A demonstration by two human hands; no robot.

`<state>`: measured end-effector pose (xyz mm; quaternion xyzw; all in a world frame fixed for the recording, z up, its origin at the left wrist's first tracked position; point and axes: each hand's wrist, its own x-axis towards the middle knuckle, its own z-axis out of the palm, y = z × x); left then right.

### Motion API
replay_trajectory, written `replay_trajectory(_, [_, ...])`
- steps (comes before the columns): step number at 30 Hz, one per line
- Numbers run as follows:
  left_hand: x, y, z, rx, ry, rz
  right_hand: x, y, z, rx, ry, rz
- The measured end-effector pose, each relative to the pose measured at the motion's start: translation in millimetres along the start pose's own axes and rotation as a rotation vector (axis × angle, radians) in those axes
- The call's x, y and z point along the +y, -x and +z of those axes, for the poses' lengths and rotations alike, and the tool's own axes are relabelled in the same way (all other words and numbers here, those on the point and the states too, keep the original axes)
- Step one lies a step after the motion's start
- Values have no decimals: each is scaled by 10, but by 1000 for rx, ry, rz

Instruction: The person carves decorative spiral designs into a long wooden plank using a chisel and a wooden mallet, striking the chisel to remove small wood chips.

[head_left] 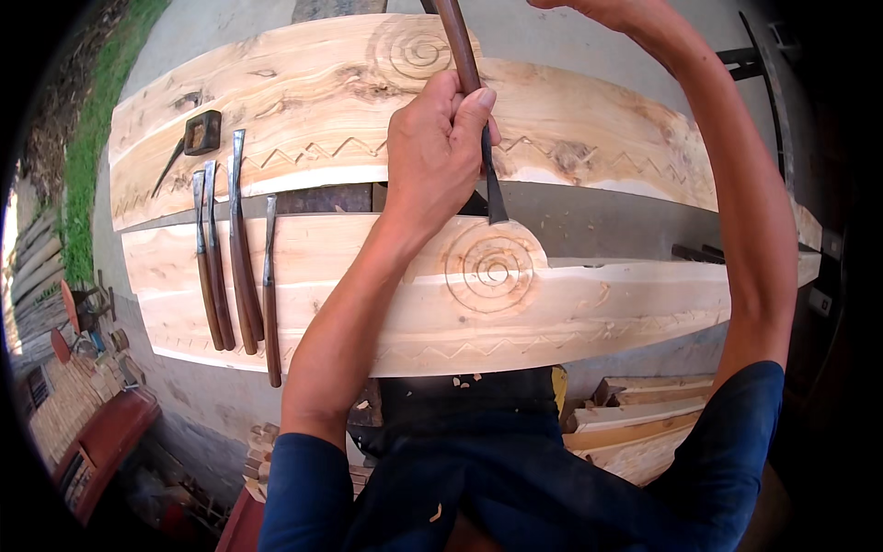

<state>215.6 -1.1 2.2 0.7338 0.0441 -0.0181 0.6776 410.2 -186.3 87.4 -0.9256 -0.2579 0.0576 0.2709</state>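
Note:
My left hand point(437, 152) is closed round the brown wooden handle of a chisel point(462, 46). The chisel leans slightly, its dark flat blade pointing down toward me. Its tip meets the upper edge of the near board point(368, 304), just above a carved spiral point(495, 269); whether it touches the wood I cannot tell. My right hand point(589, 5) is raised at the top edge, its fingers mostly cut off, so any hold is hidden. Behind the chisel lies the far board point(303, 92), with another spiral point(418, 53) and a zigzag line.
Several chisels point(241, 276) lie side by side across the near board's left part. A small dark square box point(202, 133) with a thin stick rests on the far board. Wood offcuts point(635, 419) are stacked below right; a red-brown metal object point(115, 423) stands lower left.

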Motion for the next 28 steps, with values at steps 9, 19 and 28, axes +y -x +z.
replay_trajectory(9, [5,-51,39,-40,-32,23,-78,-264,-164,94,-202,113])
replay_trajectory(19, [-77,-82,54,12,-106,48,-35,-575,-183,-23,176,-60])
replay_trajectory(28, [-59,-108,2,-60,-215,38,47,-652,-157,3,-6,84])
